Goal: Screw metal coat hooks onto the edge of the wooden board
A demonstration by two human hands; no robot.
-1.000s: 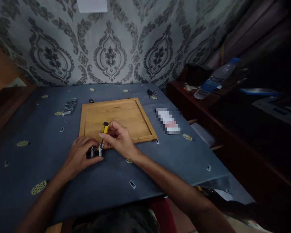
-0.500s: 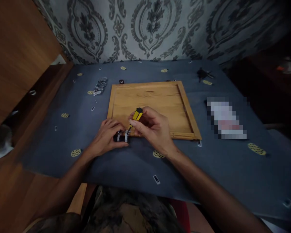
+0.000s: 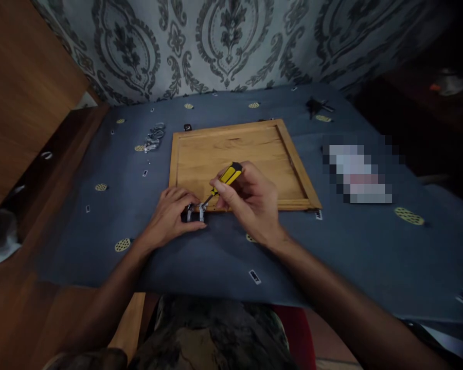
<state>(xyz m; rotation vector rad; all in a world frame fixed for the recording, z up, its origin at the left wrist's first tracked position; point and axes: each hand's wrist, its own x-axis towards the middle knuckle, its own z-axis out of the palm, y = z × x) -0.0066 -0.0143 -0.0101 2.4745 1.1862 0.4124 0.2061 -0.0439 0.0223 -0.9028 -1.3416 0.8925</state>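
- Screwdriver (image 3: 229,176) pinched by the right hand (image 3: 255,199), likely light; hold its fat end.
- Left hand (image 3: 170,213) curls tight round a metal hinge (image 3: 202,212), probably hard, at the wooden panel (image 3: 226,148)'s near edge.
- Panel lies on blue tablecloth (image 3: 216,267), likely stiff; grab its rim.

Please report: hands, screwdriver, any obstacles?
Right hand grips screwdriver, tip at metal fitting. Left hand around fitting, at edge of wooden panel. Other metal parts lie clear, left.

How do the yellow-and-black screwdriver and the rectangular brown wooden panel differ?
The slim yellow-and-black screwdriver is far smaller than the broad, rectangular brown wooden panel. The screwdriver is held tilted in the right hand; the panel lies on the blue-grey patterned cloth.
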